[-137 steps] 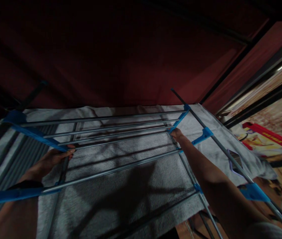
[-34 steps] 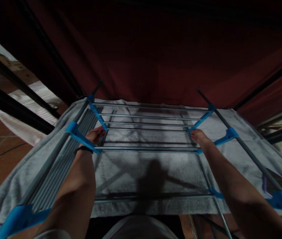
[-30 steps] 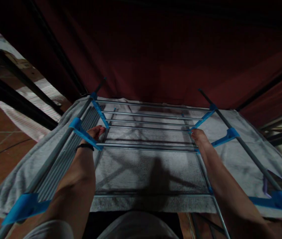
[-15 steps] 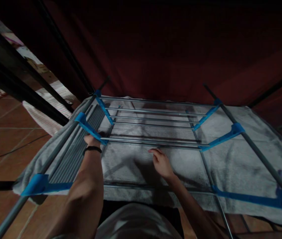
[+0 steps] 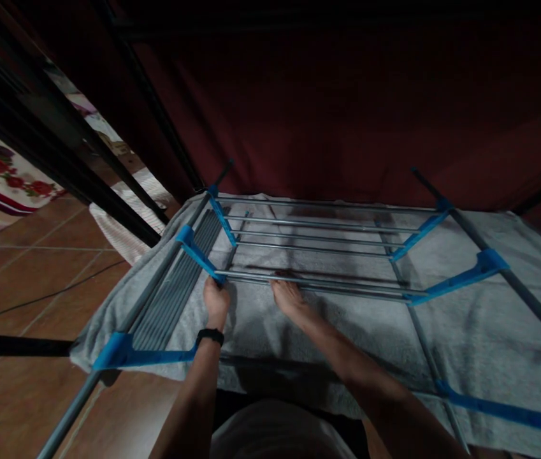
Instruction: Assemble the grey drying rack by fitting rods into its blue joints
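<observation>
A partly assembled rack of grey metal tubes and blue plastic brackets lies on a grey blanket [image 5: 260,319]. My left hand [image 5: 216,303] is closed around the inner end of a blue bracket [image 5: 198,254] on the rack's left side; a dark band circles that wrist. To its right, my right hand [image 5: 287,294] has its fingers curled over a cross tube [image 5: 346,285], thumb side partly hidden. The tube's far end meets another blue bracket [image 5: 461,280] on the right side. Further cross tubes [image 5: 318,237] span the rack behind both hands.
Several loose grey tubes [image 5: 174,287] lie side by side on the blanket at the left. A dark red cloth [image 5: 327,115] hangs behind. Black bars [image 5: 122,197] and a floral cloth [image 5: 2,166] stand left, over a tiled floor [image 5: 21,299] with a thin cable.
My left hand has moved from beyond the left bracket to its inner end. My right hand has reached forward from above the blanket onto the cross tube. The view has shifted left.
</observation>
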`<state>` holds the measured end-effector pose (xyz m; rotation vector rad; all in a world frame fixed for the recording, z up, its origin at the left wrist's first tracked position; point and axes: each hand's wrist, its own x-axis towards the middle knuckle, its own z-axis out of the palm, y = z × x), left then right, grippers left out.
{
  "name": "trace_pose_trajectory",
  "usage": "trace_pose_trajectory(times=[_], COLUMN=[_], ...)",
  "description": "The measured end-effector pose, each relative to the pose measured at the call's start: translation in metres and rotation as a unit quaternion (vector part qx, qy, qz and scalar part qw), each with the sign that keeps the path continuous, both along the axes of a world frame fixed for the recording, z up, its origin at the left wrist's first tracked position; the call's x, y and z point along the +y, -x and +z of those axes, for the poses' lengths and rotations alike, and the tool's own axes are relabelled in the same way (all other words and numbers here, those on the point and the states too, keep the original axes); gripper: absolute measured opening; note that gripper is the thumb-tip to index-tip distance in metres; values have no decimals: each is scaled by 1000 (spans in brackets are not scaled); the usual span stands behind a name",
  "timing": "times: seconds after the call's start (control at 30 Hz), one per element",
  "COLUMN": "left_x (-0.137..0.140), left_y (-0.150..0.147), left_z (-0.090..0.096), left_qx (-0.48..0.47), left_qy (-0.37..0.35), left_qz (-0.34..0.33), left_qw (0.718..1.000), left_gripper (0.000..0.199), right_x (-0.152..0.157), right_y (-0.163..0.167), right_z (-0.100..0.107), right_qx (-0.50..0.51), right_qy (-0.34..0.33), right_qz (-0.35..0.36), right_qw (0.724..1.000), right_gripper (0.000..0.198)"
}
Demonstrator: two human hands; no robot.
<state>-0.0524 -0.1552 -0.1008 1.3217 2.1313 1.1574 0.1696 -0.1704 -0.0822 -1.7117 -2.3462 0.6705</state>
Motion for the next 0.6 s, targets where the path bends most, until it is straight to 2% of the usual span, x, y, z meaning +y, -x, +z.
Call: trace_pose_trajectory(times=[0.1, 0.23, 0.37, 0.47, 0.6], left_x=[-1, -2, 3, 10, 17], left_y=[5, 5, 5, 10, 14], left_z=[1, -2, -1, 1, 0], left_qx=[49, 79, 35, -12, -55], left_qy=[8, 6, -2, -9, 17], left_qz=[-15, -16, -16, -21, -15], left_qw=[999, 997, 999, 1000, 998], left_gripper=[20, 35, 43, 30, 9], right_x=[5, 6, 8, 11, 13], right_y=[-1, -4, -6, -6, -7], right_z=[0, 4, 4, 1, 0], right_qx=[5, 28, 48, 39, 31], right_qy=[2, 3, -4, 1, 22], right_qz=[3, 20, 34, 51, 57], right_qw=[1000, 999, 998, 998, 998], right_gripper=[50, 53, 53, 46, 36])
